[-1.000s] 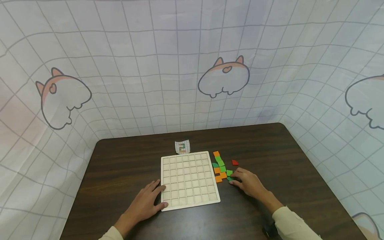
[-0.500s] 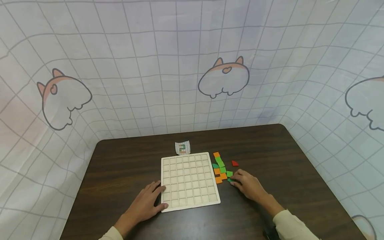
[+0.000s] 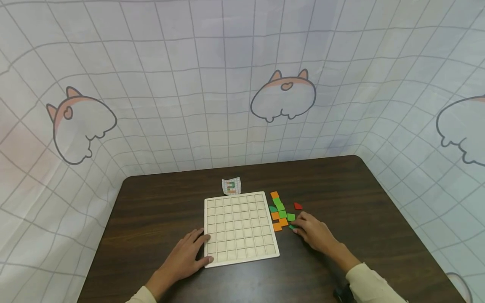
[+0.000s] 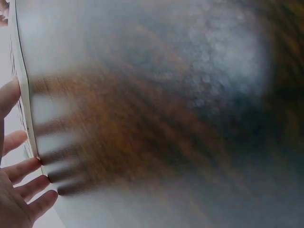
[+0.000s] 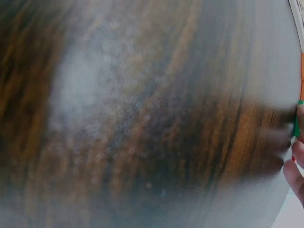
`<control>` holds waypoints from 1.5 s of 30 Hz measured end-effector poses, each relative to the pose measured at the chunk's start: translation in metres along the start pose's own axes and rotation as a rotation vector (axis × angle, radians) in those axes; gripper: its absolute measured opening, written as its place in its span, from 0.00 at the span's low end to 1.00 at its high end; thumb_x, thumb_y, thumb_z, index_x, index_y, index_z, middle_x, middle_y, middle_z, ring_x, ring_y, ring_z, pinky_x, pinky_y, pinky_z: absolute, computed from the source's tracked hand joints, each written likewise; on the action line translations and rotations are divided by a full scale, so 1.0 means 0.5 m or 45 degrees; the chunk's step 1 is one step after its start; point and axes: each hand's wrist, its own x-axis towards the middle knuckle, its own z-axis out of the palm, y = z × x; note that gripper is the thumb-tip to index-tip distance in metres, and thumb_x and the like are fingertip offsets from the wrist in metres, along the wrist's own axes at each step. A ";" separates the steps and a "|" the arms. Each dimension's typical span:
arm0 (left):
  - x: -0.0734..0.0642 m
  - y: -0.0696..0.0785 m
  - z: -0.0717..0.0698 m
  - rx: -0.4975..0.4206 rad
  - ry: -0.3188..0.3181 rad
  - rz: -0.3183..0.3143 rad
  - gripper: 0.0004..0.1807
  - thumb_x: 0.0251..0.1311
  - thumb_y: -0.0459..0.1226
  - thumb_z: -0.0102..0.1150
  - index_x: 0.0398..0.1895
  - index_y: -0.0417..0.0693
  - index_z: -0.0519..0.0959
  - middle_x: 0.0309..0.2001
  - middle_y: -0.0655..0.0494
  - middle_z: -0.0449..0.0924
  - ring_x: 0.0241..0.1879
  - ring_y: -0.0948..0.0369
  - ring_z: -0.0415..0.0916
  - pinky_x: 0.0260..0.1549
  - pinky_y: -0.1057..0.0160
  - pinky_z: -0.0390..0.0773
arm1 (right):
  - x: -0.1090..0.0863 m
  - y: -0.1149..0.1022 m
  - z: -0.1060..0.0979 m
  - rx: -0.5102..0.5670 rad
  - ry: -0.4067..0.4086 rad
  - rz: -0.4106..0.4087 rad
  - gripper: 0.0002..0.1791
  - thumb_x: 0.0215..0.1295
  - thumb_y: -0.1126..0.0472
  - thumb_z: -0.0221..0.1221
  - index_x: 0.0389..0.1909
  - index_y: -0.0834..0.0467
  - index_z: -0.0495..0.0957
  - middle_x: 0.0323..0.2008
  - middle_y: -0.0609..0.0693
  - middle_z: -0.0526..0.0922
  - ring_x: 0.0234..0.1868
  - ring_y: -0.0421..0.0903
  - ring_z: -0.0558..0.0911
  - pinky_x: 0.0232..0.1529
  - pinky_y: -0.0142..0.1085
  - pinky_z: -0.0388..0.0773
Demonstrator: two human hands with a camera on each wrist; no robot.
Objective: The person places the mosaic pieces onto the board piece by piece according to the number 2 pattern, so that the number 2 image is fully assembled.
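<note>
My left hand (image 3: 184, 253) lies at the left edge of a pale square grid board (image 3: 204, 210), fingers spread, with the thumb and index finger on its rim. In the left wrist view the fingers (image 4: 28, 169) reach along the board's edge. My right hand (image 3: 314, 232) is right of the board, thumb and index fingertip pinching a dark green tile (image 3: 291, 226) that they partly cover. That green tile (image 5: 298, 124) also shows by the fingers at the right margin of the right wrist view. Beside it lie a light green tile (image 3: 291, 217) and an orange tile (image 3: 277, 227).
Several more orange and green tiles, including a teal rounded tile (image 3: 273, 208), lie along the board's right side. A red tile (image 3: 298, 205) lies apart, farther right. Behind the board is a small printed card (image 3: 231, 186). The dark wooden table (image 3: 159, 210) backs onto a grid-patterned curtain (image 3: 182, 126).
My right thumb has shifted slightly to the right, and less of the dark green tile shows. My left hand stays on the board's edge; the other tiles have not moved.
</note>
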 end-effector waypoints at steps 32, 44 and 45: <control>0.001 0.003 -0.001 -0.012 -0.011 -0.011 0.36 0.62 0.58 0.64 0.69 0.51 0.72 0.72 0.43 0.65 0.71 0.41 0.63 0.61 0.37 0.69 | 0.014 0.000 -0.012 0.215 -0.201 0.137 0.14 0.64 0.53 0.68 0.48 0.52 0.86 0.35 0.38 0.83 0.31 0.31 0.75 0.33 0.31 0.75; -0.001 0.006 -0.002 -0.026 -0.021 -0.019 0.36 0.62 0.58 0.63 0.69 0.51 0.71 0.73 0.43 0.64 0.72 0.40 0.62 0.61 0.35 0.68 | 0.024 0.001 -0.018 0.274 -0.260 0.173 0.14 0.64 0.57 0.68 0.50 0.52 0.85 0.37 0.39 0.85 0.30 0.32 0.74 0.33 0.30 0.75; -0.001 0.005 -0.002 -0.026 -0.021 -0.019 0.36 0.63 0.58 0.63 0.69 0.51 0.71 0.73 0.43 0.64 0.72 0.41 0.62 0.61 0.36 0.68 | 0.025 0.001 -0.018 0.276 -0.265 0.174 0.14 0.65 0.57 0.67 0.51 0.52 0.85 0.38 0.40 0.85 0.30 0.33 0.74 0.33 0.30 0.74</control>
